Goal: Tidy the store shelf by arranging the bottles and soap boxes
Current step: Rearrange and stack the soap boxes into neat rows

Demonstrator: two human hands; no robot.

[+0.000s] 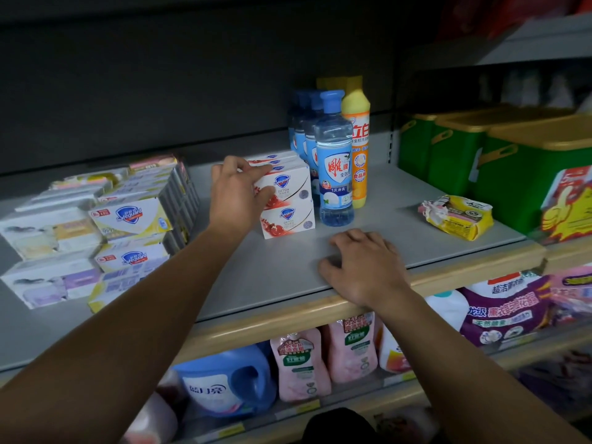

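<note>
Left hand on the white soap boxes, right hand flat on the store shelf.

Head view: the left hand (235,190) grips the upper of the stacked white soap boxes (286,200), its fingers (256,169) curled over the top edge and thumb against the front face; this stack stands mid-shelf, touching the blue bottles (333,165) to its right, which form a row running back; an orange-yellow bottle (358,145) stands upright just beside them; the right hand (362,267) rests on the grey shelf (272,277) near its front edge, fingers loosely bent and holding nothing; more soap boxes (128,219) are piled at the left; a yellow packet (458,216) lies to the right, near green bins (499,158).
</note>
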